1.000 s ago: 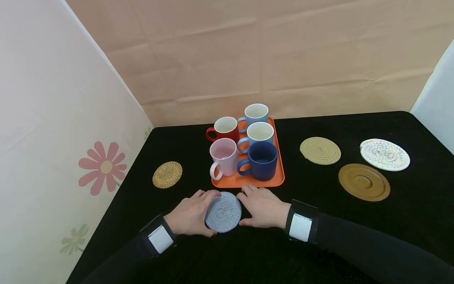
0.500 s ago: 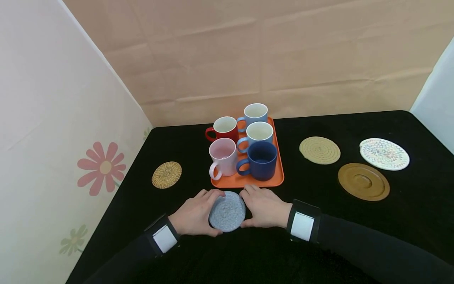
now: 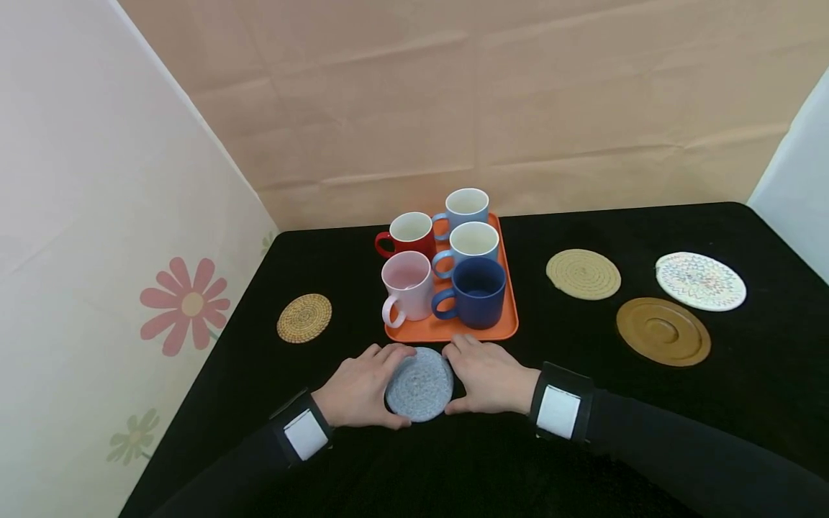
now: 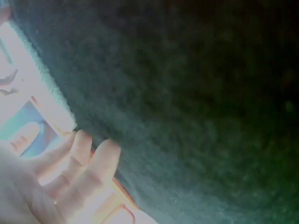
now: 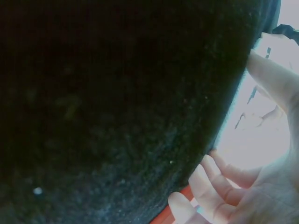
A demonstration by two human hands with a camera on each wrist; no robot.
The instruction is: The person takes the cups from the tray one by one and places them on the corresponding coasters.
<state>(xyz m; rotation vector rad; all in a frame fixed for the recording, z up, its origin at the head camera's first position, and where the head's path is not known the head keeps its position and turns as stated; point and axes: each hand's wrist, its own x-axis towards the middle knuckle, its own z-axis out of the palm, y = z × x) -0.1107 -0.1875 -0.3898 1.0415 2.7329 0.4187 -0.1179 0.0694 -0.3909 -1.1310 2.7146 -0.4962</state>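
In the head view a round grey speckled coaster (image 3: 419, 385) lies low over the black table, between both hands. The left hand (image 3: 363, 388) grips its left side, index finger at the far rim and thumb at the near rim. From the right, the right hand (image 3: 488, 374) holds the opposite side, thumb and index fingertips at the rim. The left wrist view shows the coaster's pale textured edge (image 4: 46, 84) running from thumb to fingers; overexposure washes out much of both wrist views. Just beyond the hands stands an orange tray (image 3: 447, 333) with mugs on it.
The tray bears a pink mug (image 3: 408, 284), a navy mug (image 3: 479, 291), a red mug (image 3: 414, 241) and two light blue mugs. A woven coaster (image 3: 304, 318) lies left. To the right lie a beige mat (image 3: 583, 274), a white patterned mat (image 3: 701, 281) and a brown disc (image 3: 663, 332).
The grey coaster has shifted slightly to the right, the left hand moving along with it. The right hand has drifted a little rightward too. Mugs and tray stay put.
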